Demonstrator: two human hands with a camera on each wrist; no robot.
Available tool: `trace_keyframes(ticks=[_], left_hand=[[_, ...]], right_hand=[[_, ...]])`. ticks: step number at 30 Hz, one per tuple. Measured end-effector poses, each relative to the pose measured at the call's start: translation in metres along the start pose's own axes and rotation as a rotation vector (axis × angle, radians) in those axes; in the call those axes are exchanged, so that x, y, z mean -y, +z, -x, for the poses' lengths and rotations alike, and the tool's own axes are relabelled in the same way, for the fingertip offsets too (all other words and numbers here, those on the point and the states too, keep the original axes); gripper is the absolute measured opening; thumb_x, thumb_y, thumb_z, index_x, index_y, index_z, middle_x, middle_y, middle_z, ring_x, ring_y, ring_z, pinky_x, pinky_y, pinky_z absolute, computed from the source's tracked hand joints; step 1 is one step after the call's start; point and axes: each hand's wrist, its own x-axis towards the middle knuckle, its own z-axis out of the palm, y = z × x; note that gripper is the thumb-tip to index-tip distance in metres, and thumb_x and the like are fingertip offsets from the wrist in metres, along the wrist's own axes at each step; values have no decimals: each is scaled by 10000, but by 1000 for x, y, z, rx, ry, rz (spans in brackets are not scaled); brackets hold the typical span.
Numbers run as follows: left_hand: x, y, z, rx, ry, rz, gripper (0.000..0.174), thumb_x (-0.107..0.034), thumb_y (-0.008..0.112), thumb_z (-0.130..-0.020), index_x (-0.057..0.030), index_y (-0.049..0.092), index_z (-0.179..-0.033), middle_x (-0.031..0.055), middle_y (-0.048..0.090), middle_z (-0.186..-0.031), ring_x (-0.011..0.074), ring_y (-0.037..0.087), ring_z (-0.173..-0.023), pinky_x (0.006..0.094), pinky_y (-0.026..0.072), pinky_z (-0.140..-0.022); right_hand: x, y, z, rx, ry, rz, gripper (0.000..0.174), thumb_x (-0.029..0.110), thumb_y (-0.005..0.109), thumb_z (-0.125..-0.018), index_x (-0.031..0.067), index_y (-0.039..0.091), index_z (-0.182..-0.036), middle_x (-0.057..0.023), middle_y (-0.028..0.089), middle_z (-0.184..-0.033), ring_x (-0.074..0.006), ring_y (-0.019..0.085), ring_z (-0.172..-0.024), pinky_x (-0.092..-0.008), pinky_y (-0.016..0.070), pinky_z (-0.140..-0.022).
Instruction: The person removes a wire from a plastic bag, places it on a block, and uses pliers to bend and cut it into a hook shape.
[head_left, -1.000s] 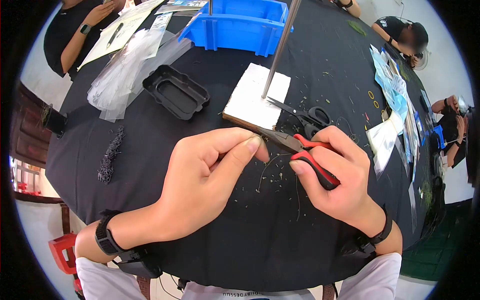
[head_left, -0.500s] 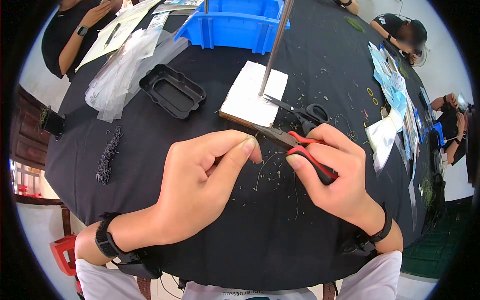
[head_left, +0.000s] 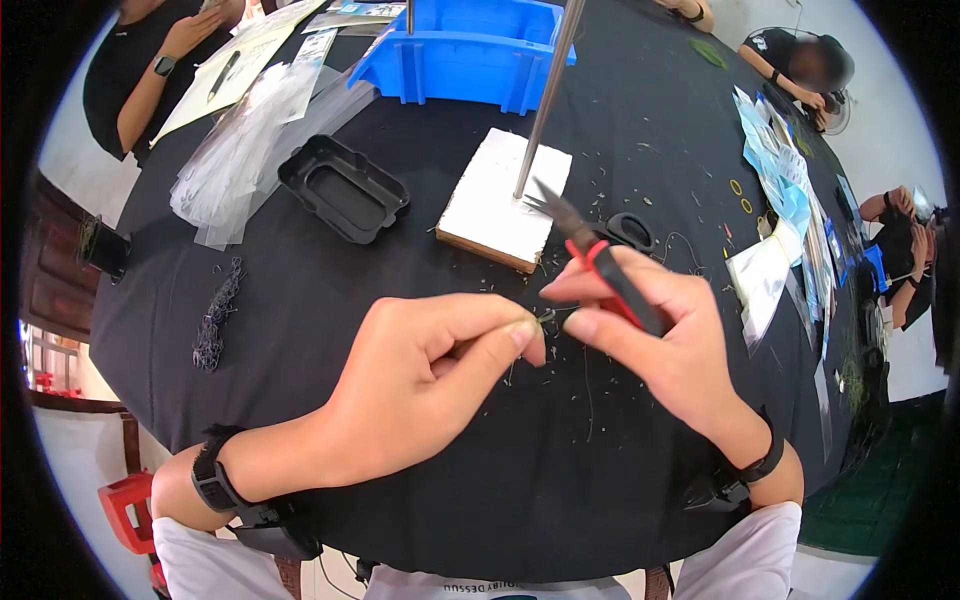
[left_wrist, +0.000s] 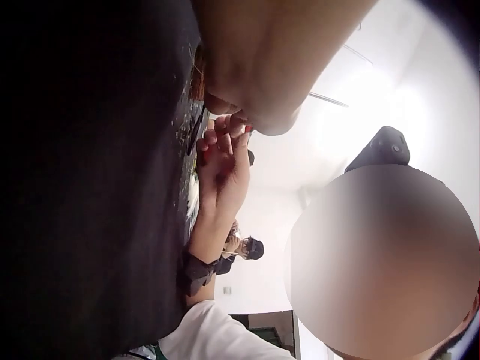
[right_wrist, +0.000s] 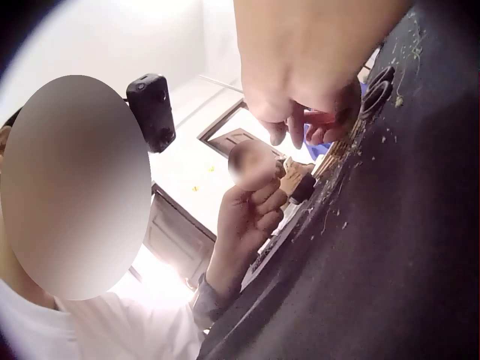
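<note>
In the head view my left hand (head_left: 430,380) pinches a small greenish piece (head_left: 546,318) between thumb and forefinger; its kind is too small to tell. My right hand (head_left: 665,320) holds pliers (head_left: 615,270) with red and black handles in its palm, their nose pointing up and away over the white block. The right thumb and forefinger stand close to the greenish piece, beside a thin strand. Black scissors (head_left: 630,232) lie behind the pliers, partly hidden by them. In the right wrist view a bit of the red handle (right_wrist: 319,118) shows under the hand.
A white-topped block (head_left: 495,200) bears an upright metal rod (head_left: 545,110). Around it are a black tray (head_left: 345,190), a blue bin (head_left: 470,65), clear plastic sleeves (head_left: 240,150), a dark wiry bundle (head_left: 215,320) and plastic packets (head_left: 775,240). Scraps litter the black cloth.
The pliers' nose has swung up and away from the left fingertips. The right fingers have come in near the greenish piece, and the left hand has shifted slightly nearer and to the right.
</note>
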Motion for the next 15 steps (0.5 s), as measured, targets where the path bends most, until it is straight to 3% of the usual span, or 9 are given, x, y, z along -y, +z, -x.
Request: trace_keyframes(ticks=[3,8,15], left_hand=[[8,3,1,44,99,-42,185,-97,530,-910,23,645,-830,30,622,-697,13,435,-527,203,308,-450],[-3,2,2,44,74,-72,167,-83,534,-900,7,655,-829,5,592,-654,1,390,-515,201,273,-442],[-3,-2,0,21,-48,-20,118,-66,563,-874,20,643,-879,-54,507,-598,-18,336,-504,179,232,-454]], right_hand=[[-3,3,2,53,-35,-8,150,48,686,-777,7,677,-921,-58,606,-932,-93,572,-798,-228,449,-691],[-5,3,2,59,-175,63,105,0,659,-749,8,648,-853,-80,597,-921,-152,591,-799,-270,461,-704],[-3,-1,1,22,-330,258,155,-16,657,-730,10,622,-879,-119,579,-949,-223,601,-803,-300,469,-710]])
